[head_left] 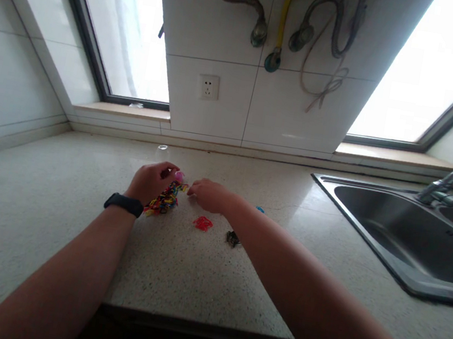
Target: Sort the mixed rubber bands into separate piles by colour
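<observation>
A pile of small multicoloured loops (pixel 165 199), like rubber bands, lies on the speckled countertop. My left hand (pixel 150 181), with a dark wristband, is curled at the pile's upper left side. Its fingertips meet a small pink piece (pixel 179 176); whether they grip it is unclear. Just right of the pile, my right hand (pixel 209 194) has its fingers pinched together and pointing left; anything between them is too small to make out. Nearer me are a small red heap (pixel 203 223) and a small black heap (pixel 232 238). A blue piece (pixel 260 209) shows partly behind my right forearm.
A clear cup-like object (pixel 163 151) stands behind my left hand. At the right, a steel sink (pixel 353 235) with a faucet (pixel 442 189) is set into the countertop (pixel 52 210). The tiled wall behind carries a socket (pixel 209 87) and several hoses and pipe ends.
</observation>
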Available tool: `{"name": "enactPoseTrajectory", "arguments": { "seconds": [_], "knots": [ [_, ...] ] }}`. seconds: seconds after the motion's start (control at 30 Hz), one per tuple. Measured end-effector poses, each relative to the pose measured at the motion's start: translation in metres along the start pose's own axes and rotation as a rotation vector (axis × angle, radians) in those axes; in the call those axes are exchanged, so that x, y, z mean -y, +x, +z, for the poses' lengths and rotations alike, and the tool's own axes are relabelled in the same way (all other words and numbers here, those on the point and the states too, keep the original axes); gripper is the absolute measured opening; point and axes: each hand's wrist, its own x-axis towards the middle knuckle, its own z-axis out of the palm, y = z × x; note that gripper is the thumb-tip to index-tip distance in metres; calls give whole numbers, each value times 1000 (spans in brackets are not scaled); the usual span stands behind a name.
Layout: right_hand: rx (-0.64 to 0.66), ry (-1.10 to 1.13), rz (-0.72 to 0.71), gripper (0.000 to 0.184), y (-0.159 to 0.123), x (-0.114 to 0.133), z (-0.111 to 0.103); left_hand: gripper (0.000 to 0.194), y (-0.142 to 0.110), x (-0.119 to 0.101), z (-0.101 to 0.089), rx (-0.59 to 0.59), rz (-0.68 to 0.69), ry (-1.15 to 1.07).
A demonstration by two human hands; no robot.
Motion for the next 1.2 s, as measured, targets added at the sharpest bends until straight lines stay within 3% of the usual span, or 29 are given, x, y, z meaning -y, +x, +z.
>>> {"name": "enactPoseTrajectory", "arguments": {
  "seconds": [0.27, 0.43, 0.6, 0.73, 0.87, 1.03, 1.2],
  "knots": [
    [-113, 163, 126, 30, -21, -16, -5, 35, 0, -1, 3, 5, -5, 9],
    [-77, 69, 132, 35, -16, -11, -1, 35, 0, 1, 5, 14, -10, -19],
    [-45, -62, 246, 29, -8, 3, -3, 37, -1, 1, 6, 17, -11, -16],
    [-13, -67, 337, 27, -4, 9, -5, 36, 0, 2, 6, 23, -5, -14],
    [-34, -55, 340, 27, -6, 6, -5, 36, -1, 3, 7, 28, -1, -17],
    [-139, 124, 320, 22, -26, -5, -13, 35, -1, 0, 7, 41, -9, -20],
    [-329, 427, 319, 15, -71, -17, -28, 34, -2, -2, 7, 45, -2, -30]
  ]
}}
